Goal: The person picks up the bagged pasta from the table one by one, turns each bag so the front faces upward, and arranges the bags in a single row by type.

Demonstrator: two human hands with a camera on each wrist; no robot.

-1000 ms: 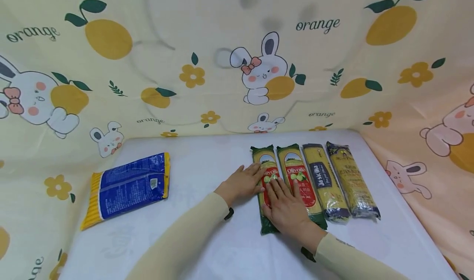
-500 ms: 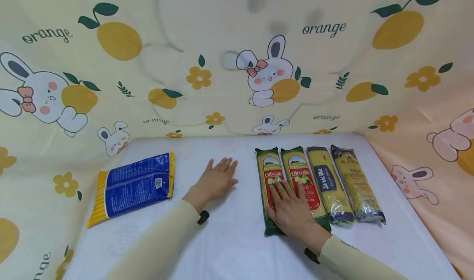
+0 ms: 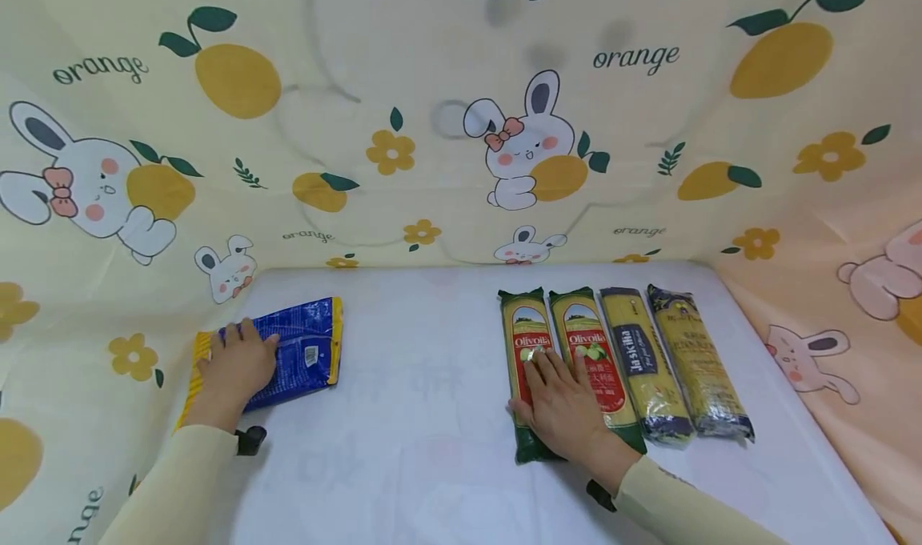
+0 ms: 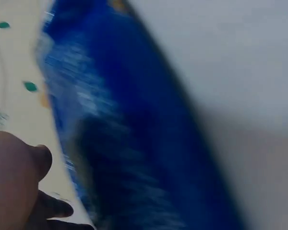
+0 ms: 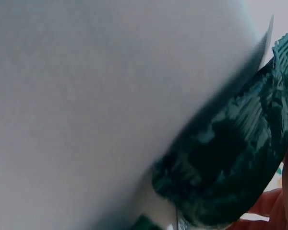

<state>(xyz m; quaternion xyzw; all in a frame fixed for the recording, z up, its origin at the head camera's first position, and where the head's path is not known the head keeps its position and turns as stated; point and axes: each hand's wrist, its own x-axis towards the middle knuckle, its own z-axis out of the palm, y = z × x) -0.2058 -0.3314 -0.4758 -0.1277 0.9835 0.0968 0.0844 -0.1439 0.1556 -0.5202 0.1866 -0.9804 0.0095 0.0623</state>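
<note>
On the left of the table lies a blue package with yellow ends (image 3: 306, 361). My left hand (image 3: 238, 369) is over its left part, fingers extended across it; the left wrist view shows the blue wrapper (image 4: 134, 110) large and blurred. My right hand (image 3: 562, 407) rests with spread fingers on two green-ended Olivoila spaghetti packs, the left pack (image 3: 528, 321) and the right pack (image 3: 608, 397). In the right wrist view a dark green pack end (image 5: 225, 158) appears near my fingers (image 5: 269, 206).
Right of the Olivoila packs lie a La Sicilia pasta pack (image 3: 641, 369) and another yellow pasta pack (image 3: 699, 361), side by side. White cloth covers the table (image 3: 425, 417). A curtain printed with rabbits and oranges (image 3: 432, 49) hangs behind and along the sides.
My left hand has left the Olivoila packs and moved left across the table to the blue package. My right hand has stayed on the Olivoila packs.
</note>
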